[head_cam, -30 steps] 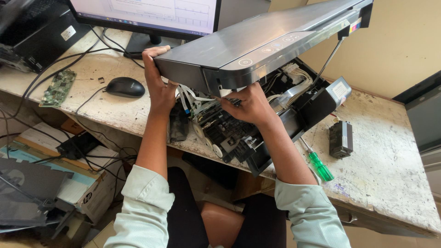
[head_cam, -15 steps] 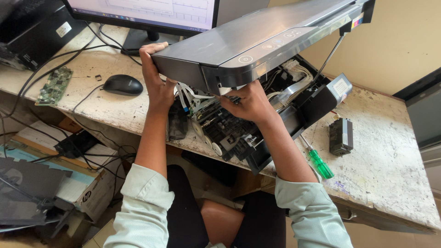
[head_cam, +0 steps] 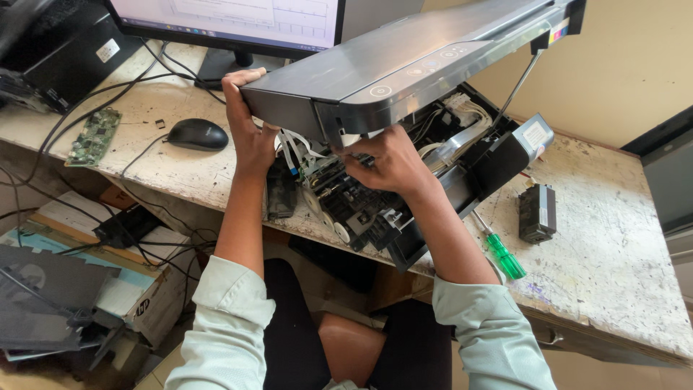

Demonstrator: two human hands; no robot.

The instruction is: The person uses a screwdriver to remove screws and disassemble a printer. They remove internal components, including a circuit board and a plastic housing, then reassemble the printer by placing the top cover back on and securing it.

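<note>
A dismantled printer lies on a worn stone worktop (head_cam: 613, 238). Its grey top cover (head_cam: 404, 65) is lifted and tilted above the black base (head_cam: 433, 188), where rollers, gears and white ribbon cables (head_cam: 292, 148) show. My left hand (head_cam: 249, 126) grips the cover's left end, thumb over the top edge. My right hand (head_cam: 386, 159) reaches under the cover's front corner, with its fingers on the cover's underside near the exposed mechanism. A thin prop rod (head_cam: 520, 87) runs from the cover's far end down to the base.
A green-handled screwdriver (head_cam: 502, 253) and a small black part (head_cam: 538, 213) lie right of the printer. A black mouse (head_cam: 197, 133), a green circuit board (head_cam: 94, 136), cables and a monitor (head_cam: 238, 22) stand to the left. Boxes and black panels are piled on the floor.
The lifted cover and both hands sit slightly lower and further left in the view. My grip on the cover looks the same.
</note>
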